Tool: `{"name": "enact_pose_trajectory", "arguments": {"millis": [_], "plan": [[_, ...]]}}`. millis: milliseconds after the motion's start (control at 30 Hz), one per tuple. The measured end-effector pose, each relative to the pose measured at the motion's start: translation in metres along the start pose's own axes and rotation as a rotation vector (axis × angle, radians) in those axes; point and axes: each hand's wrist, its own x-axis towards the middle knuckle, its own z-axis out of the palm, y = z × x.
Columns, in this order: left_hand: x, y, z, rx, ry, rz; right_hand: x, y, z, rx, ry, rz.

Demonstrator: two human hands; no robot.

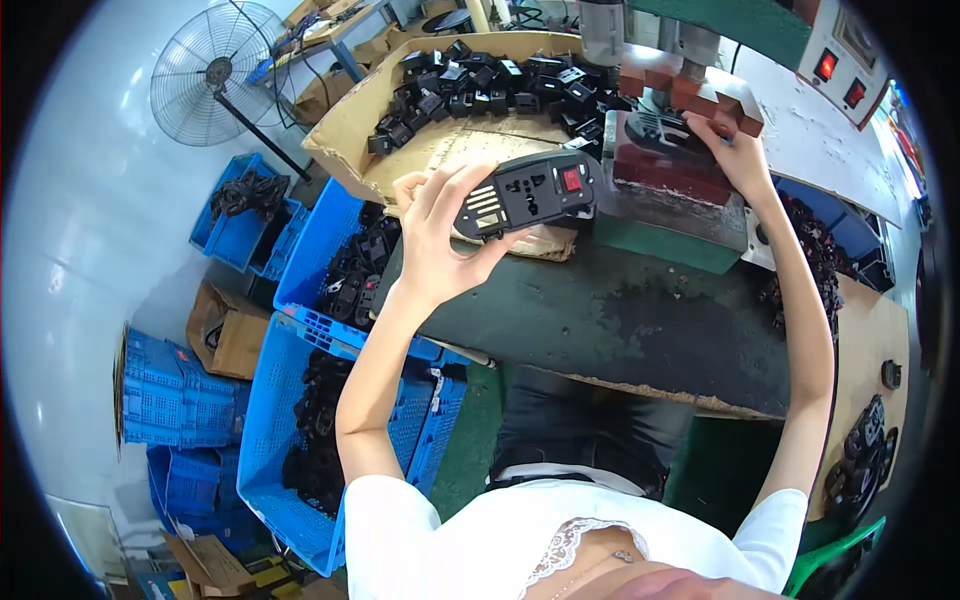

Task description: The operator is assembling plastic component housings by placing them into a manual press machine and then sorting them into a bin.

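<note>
My left hand [445,220] is closed round a black power socket strip [528,192] with a red switch and a row of pale slots at one end, held tilted above the bench. My right hand [735,155] reaches to the press, its fingers bent at the right end of a black plastic housing [655,132]. That housing lies on the dark red fixture block [665,178], beneath the press's brown stepped head [690,92]. The right fingertips are partly hidden by the head and the housing.
A cardboard tray [345,140] of small black parts stands behind my left hand. Blue crates [262,420] with black parts line the left side. A standing fan [215,75] is farther back. Lit red switches [826,66] are at upper right, above more black parts [865,450].
</note>
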Motion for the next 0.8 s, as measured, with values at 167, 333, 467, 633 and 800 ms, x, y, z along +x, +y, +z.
{"name": "enact_pose_trajectory", "arguments": {"millis": [167, 333, 467, 633, 800], "plan": [[-0.013, -0.006, -0.01, -0.009, 0.014, 0.017, -0.004, -0.019, 0.011, -0.253, 0.078, -0.184], [-0.025, -0.012, -0.025, 0.054, -0.02, -0.025, -0.002, -0.03, 0.013, -0.29, -0.234, -0.272], [-0.036, -0.022, -0.036, 0.067, 0.024, -0.101, 0.002, -0.031, 0.011, -0.342, -0.349, -0.264], [-0.045, -0.023, -0.061, 0.141, 0.024, -0.197, 0.005, -0.023, 0.004, -0.285, -0.402, -0.219], [-0.062, -0.036, -0.081, 0.249, 0.01, -0.303, -0.008, -0.031, -0.004, -0.406, -0.342, -0.242]]}}
